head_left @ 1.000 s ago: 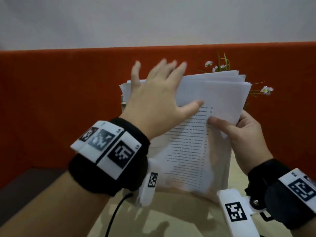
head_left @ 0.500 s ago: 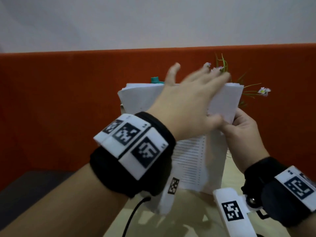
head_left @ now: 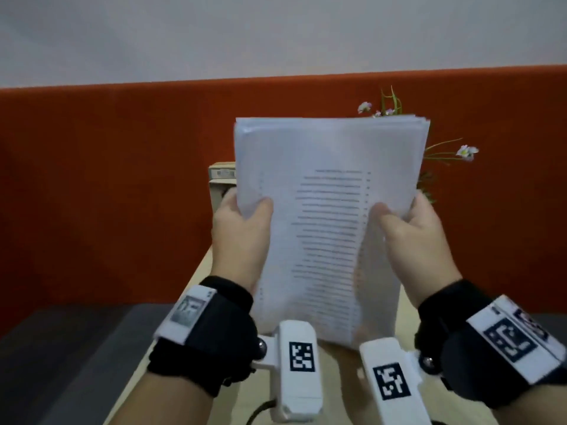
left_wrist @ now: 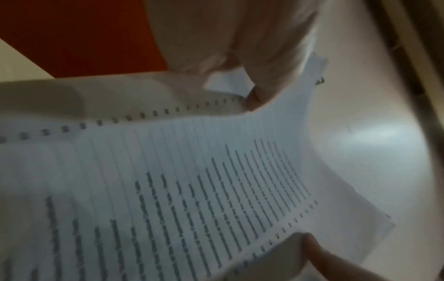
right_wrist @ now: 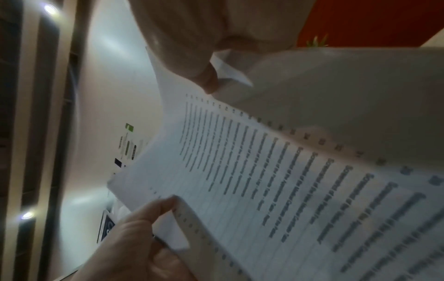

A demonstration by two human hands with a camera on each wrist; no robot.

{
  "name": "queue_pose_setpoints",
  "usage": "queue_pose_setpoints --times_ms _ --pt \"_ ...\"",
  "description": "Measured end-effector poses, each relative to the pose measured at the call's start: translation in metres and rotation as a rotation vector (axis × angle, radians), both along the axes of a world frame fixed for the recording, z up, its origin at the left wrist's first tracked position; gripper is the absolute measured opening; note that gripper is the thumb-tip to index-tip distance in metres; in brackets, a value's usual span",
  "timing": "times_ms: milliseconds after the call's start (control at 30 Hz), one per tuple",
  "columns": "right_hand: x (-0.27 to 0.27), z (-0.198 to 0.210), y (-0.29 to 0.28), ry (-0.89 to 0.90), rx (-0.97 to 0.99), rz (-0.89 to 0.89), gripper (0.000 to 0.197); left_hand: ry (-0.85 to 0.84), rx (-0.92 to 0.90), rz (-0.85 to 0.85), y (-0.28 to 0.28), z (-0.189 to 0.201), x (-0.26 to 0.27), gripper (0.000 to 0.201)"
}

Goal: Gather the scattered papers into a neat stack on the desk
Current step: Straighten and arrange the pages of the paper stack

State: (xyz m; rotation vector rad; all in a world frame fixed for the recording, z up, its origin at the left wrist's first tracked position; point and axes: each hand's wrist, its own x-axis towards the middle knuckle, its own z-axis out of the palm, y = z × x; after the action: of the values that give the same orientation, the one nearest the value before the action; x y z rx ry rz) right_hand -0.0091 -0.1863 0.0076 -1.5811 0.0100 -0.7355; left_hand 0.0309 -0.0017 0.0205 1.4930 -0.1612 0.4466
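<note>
papers point(head_left: 329, 191), printed lines unreadable, both hands point(head_left: 242, 228)

both forearms are bare, no sleeves. each wrist wears a thick black strap: the left wrist band point(head_left: 211, 335) and the right wrist band point(head_left: 478, 351) carry white blocks printed with black square codes. a white coded camera housing point(head_left: 299, 366) juts from each on a metal ball joint, a dark cable point(head_left: 259, 409) trailing below.

My head camera looks forward and down at the upright stack of papers point(head_left: 328, 210) before the orange partition point(head_left: 122, 179). Both wrist cameras sit close beneath it, facing upward; all three share its printed front sheet.
</note>
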Motion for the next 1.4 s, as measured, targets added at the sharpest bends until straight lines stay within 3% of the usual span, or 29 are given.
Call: queue_pose_setpoints --times_ms 100,200,333,467,600,667,767,867,967,1100,1200,1233,1333,1400 --pt "-0.005 0.010 0.001 -0.062 -0.005 -0.006 0.012 -0.111 0.034 0.151 -0.002 0.006 -0.004 0.027" --pt "-0.010 0.004 0.004 -0.057 0.017 0.038 0.017 -0.094 0.080 0.062 -0.005 0.005 -0.011 0.037" --pt "-0.007 0.004 0.002 -0.043 0.015 0.023 0.017 -0.094 -0.036 0.073 -0.007 0.009 -0.010 0.073" --pt "-0.006 0.007 -0.002 -0.032 0.070 0.083 0.020 -0.022 -0.108 -0.024 -0.006 0.018 -0.006 0.076" --pt "-0.006 0.006 -0.005 -0.040 0.086 0.106 0.019 0.042 -0.198 -0.153 -0.007 0.019 -0.004 0.056" --pt "-0.005 0.006 -0.006 -0.044 0.081 0.109 0.016 0.051 -0.210 -0.133 -0.007 0.014 -0.002 0.064" --pt "-0.005 0.005 -0.007 -0.051 0.081 0.112 0.014 0.092 -0.186 -0.208 -0.008 0.007 0.001 0.055" --pt "-0.006 0.003 -0.008 -0.043 0.094 0.124 0.013 0.113 -0.204 -0.174 -0.006 0.000 0.009 0.054" --pt "-0.006 0.002 -0.009 -0.034 0.075 0.121 0.013 0.135 -0.161 -0.193 -0.005 -0.006 0.013 0.029" --pt "-0.006 0.012 -0.008 -0.058 0.017 0.134 0.013 0.057 -0.128 -0.185 0.001 -0.007 0.013 0.048" --pt "-0.007 0.011 -0.007 -0.061 0.017 0.103 0.013 0.024 -0.105 -0.216 0.007 -0.010 0.015 0.023" --pt "-0.007 0.005 -0.007 -0.058 0.021 0.080 0.018 0.015 -0.104 -0.220 0.009 -0.011 0.015 0.014" --pt "-0.010 -0.026 -0.008 0.108 0.091 0.015 0.074 -0.017 -0.096 -0.208 0.010 -0.014 0.015 0.012" --pt "-0.014 -0.045 -0.005 0.261 0.193 0.066 0.102 -0.021 -0.102 -0.211 0.010 -0.014 0.012 0.012"
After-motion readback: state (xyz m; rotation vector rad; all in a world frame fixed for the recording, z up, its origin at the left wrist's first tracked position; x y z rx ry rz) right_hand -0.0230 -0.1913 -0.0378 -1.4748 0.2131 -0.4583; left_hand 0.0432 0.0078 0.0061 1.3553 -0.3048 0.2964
